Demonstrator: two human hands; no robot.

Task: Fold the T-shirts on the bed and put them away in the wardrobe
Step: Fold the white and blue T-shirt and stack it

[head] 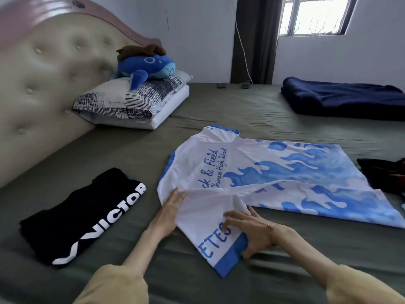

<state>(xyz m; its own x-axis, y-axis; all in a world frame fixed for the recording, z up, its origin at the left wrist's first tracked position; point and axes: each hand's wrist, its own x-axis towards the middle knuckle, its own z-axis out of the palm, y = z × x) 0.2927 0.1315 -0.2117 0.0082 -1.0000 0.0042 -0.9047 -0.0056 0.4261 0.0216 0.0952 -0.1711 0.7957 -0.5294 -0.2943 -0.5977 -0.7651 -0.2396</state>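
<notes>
I am pressing my left hand (169,210), fingers straight, flat on the shoulder of the white and blue T-shirt (274,172) lying spread in the middle of the bed (219,106), while my right hand (249,232) is pinching its near sleeve at the blue cuff, fingers curled onto the cloth. A folded black T-shirt (85,218) is lying to the left, apart from it, and a navy blanket (344,99) is lying far right.

The folded black T-shirt (83,218), left of the white and blue T-shirt (274,178), reads "VICTOR" in white capitals. The white and blue one shows blue script, partly hidden: "ck & Field" over "hinese High School". Its near sleeve (219,242) reads "ETEO".
</notes>
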